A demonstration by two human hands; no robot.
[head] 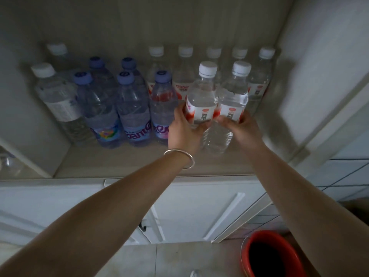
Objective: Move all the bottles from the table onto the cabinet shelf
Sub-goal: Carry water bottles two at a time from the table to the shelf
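Note:
Two clear water bottles with white caps and red-and-white labels stand side by side at the front right of the cabinet shelf (123, 162). My left hand (184, 129) grips the left bottle (201, 96) around its label. The right bottle (233, 96) is gripped at its label by my right hand (242, 127). Several other bottles fill the shelf behind and to the left: purple-capped ones (132, 108) in front, white-capped ones (184, 76) at the back.
The cabinet's right wall (311, 76) is close beside the right bottle. Below the shelf are white cabinet doors (199, 210). A red bucket (273, 254) stands on the floor at lower right. A silver bangle (180, 157) circles my left wrist.

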